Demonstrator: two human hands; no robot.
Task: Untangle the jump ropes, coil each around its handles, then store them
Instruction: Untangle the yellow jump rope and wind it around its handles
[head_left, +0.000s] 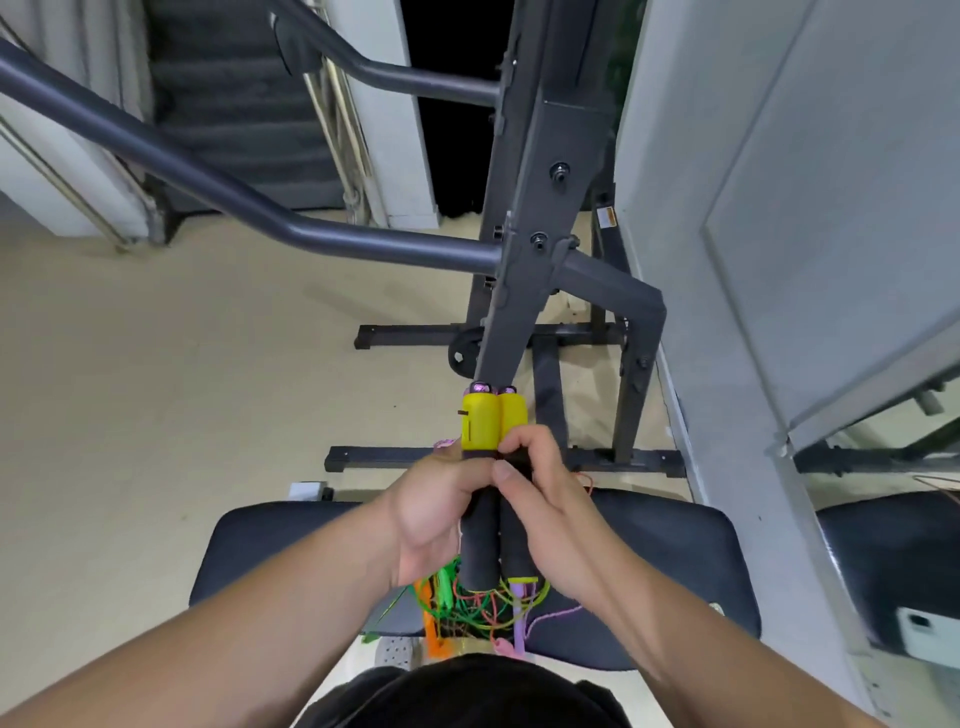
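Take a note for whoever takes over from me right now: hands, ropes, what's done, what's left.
Left hand and right hand both grip the two yellow-and-black handles, held side by side above the bench.
Rope tangle of green, orange, yellow and pink cords sits at the bench's near edge.
Done: one pair of handles brought together.
Left: free the cords, coil each, store.

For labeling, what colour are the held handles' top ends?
Yellow caps on the handles; head view.
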